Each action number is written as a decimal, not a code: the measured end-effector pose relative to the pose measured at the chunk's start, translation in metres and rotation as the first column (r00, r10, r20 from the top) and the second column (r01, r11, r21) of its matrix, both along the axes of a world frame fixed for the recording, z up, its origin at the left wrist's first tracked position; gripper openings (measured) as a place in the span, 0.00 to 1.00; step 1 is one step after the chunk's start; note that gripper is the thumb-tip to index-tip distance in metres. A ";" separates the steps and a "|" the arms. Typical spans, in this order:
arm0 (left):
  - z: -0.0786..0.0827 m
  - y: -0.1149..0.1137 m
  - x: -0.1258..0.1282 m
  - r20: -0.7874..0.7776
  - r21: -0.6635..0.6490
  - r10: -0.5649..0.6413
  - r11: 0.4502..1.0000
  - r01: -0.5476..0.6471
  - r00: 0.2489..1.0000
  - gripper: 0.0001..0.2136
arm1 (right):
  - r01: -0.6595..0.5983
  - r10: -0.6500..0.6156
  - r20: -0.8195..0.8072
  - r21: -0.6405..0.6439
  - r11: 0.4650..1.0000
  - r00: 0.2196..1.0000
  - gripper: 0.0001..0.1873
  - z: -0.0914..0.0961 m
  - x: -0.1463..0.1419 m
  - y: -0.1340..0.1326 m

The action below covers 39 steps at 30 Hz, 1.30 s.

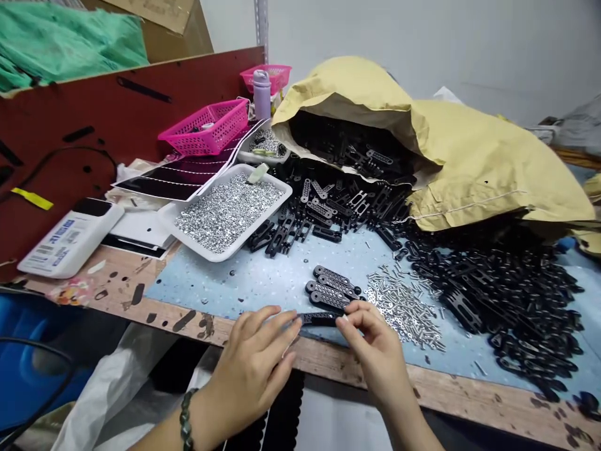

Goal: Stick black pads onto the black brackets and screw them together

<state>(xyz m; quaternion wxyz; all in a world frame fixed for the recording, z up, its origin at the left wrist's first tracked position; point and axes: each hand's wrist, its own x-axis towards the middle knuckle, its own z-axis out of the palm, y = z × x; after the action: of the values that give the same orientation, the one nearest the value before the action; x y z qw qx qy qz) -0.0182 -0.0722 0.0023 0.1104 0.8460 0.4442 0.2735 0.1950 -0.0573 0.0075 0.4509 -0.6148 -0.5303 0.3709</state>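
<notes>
Far left: green plastic (70,41) draped over the top of a red-brown board (197,78). White case with blue print (66,241) at the desk (469,382) corner. Next, pink basket (218,134) on dark sheets with pale lines, purple bottle (261,97) just behind it. White tray (213,255) full of small silver bits (225,210), pale tag lying on top.

Left hand (256,360), bracelet (186,418) on wrist: fingers bent, fingertips at left end of black strip (319,319), thumb apart from them; can't tell if it grips or just steadies. Strip is near the desk's front edge, between both hands. Right hand (373,341): thumb and index pinched on strip's right end, other fingers curled.

Just behind strip: a few dark perforated links (331,288) side by side on blue mat (267,285). Farther back, loose black parts (338,207) spread in front of the open mouth of a yellow sack (488,156), more black parts inside. Right of the links, loose silver pins (406,307) in a flat pile. Far right: big heap of black pieces (526,313), sack behind it.
</notes>
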 end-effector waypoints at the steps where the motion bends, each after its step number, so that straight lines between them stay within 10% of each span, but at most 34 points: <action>1: -0.001 0.003 0.000 -0.030 0.025 -0.018 1.000 0.019 0.999 0.17 | -0.006 0.006 -0.001 -0.002 1.000 1.000 0.15 -0.003 -0.001 0.005; 39: 0.002 0.014 0.004 -0.107 0.014 -0.110 0.994 0.112 0.988 0.16 | -0.113 0.117 0.188 -0.032 0.993 0.975 0.17 -0.008 -0.012 0.016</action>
<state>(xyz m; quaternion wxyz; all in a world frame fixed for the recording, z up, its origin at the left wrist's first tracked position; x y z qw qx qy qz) -0.0142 -0.0587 0.0045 0.0932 0.8837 0.3988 0.2263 0.1834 -0.0418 -0.0001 0.3698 -0.6203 -0.6014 0.3417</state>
